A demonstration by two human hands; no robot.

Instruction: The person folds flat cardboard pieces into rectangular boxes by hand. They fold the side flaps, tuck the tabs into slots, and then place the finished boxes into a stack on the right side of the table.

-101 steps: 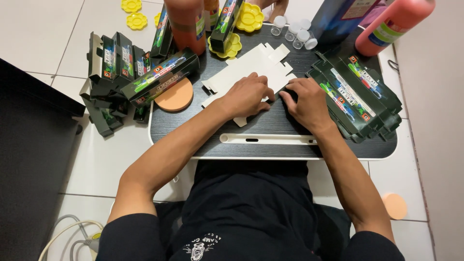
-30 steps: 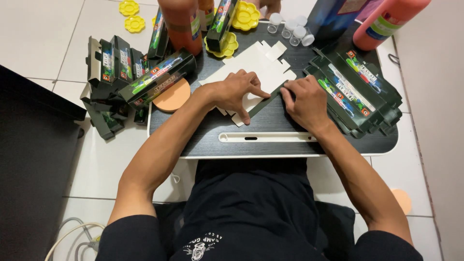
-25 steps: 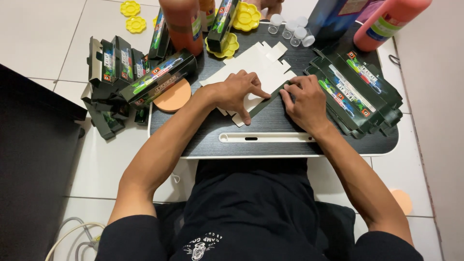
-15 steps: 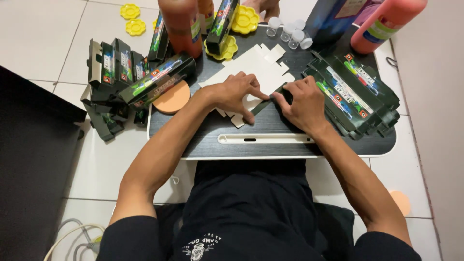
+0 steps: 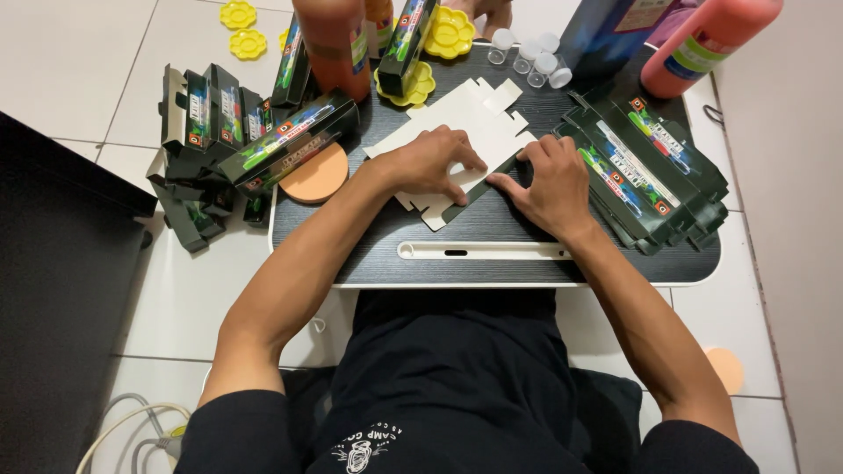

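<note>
A flat unfolded carton blank [image 5: 465, 118], white side up, lies on the black lap table [image 5: 492, 241]. My left hand [image 5: 432, 162] presses down on the blank's near half, fingers spread over it. My right hand [image 5: 549, 180] rests at the blank's right edge, fingertips on a narrow dark flap that is turned up along the near side. Both hands touch the same blank.
A stack of flat dark green cartons [image 5: 645, 171] lies at the table's right. Folded green boxes [image 5: 224, 132] are piled at the left, partly on the floor. Large paint bottles [image 5: 702, 44], small clear pots [image 5: 527, 53], yellow palettes [image 5: 448, 31] and an orange disc [image 5: 316, 175] crowd the far edge.
My left hand slid slightly toward me across the blank and my right hand's fingers moved in along its near edge, lifting the dark flap.
</note>
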